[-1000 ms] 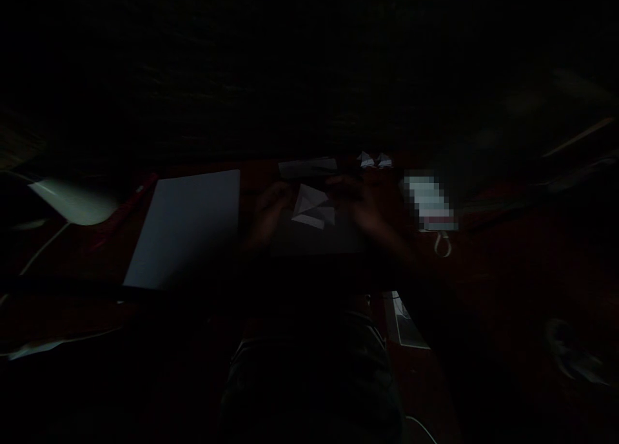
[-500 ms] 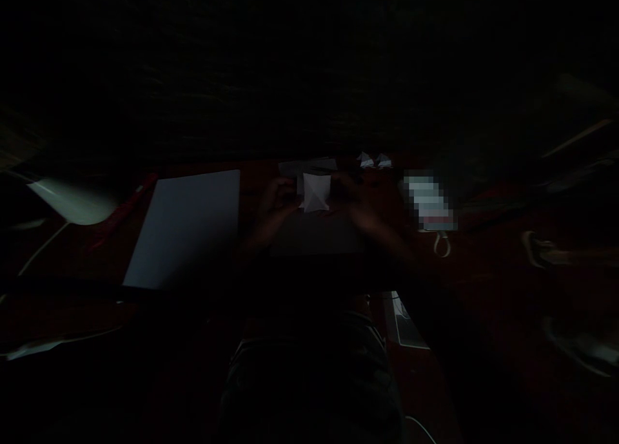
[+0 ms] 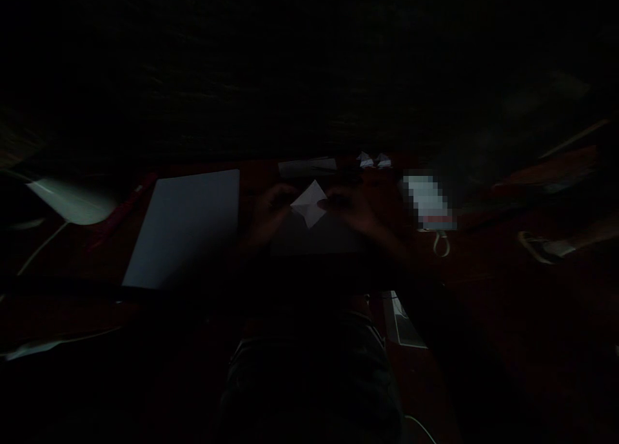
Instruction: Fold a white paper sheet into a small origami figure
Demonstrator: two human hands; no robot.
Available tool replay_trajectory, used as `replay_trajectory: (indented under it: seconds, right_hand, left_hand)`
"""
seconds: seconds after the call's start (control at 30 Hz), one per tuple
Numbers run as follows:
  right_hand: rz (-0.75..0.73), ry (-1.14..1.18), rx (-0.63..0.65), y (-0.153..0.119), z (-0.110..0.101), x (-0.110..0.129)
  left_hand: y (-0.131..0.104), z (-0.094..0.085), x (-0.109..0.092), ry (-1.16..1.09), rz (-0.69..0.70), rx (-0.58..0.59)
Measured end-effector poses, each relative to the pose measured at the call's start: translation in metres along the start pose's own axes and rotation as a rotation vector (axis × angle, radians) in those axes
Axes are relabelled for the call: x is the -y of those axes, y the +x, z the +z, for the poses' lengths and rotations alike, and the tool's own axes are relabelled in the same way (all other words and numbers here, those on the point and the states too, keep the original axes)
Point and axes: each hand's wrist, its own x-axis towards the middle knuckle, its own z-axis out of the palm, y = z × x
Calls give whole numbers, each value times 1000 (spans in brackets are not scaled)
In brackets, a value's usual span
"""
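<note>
A small folded white paper [image 3: 309, 205], diamond-shaped with creases meeting at its middle, is held up between my two hands. My left hand [image 3: 271, 207] is closed on its left corner. At the right corner, the fingers of my right hand [image 3: 355, 209] pinch the paper, one fingertip lying over its face. Below the paper lies a dim grey sheet [image 3: 314, 238] on the dark reddish table. Deep shadow hides most of my fingers.
A large white sheet [image 3: 193, 218] lies to the left, beside a red strip [image 3: 120, 215] and a white lamp-like object [image 3: 72, 202]. Behind are a pale paper strip [image 3: 307, 167] and two small folded papers [image 3: 374, 160]. A blurred-out phone-like object [image 3: 430, 200] lies right. A person's foot [image 3: 546, 245] shows far right.
The folded paper has turned from a square-on position to a corner-up diamond, and my hands have shifted slightly with it. At far right, the person's foot and leg have moved.
</note>
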Motion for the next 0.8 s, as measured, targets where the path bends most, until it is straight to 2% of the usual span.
replay_trajectory:
  seconds: [0.13, 0.2, 0.43, 0.57, 0.8]
  right_hand:
    - [-10, -47, 5, 2, -2, -3]
    - [-1, -72, 23, 3, -2, -4]
    - [-4, -183, 13, 0, 1, -5]
    - [-3, -253, 59, -3, 2, -4]
    - [27, -470, 164, -5, 1, 4]
  left_hand:
    - [0, -3, -1, 87, 32, -89]
    - [1, -5, -2, 138, 54, -96]
    - [-4, -1, 3, 258, 102, 53]
    - [-5, 1, 5, 329, 96, 116]
    - [-7, -1, -3, 507, 109, 251]
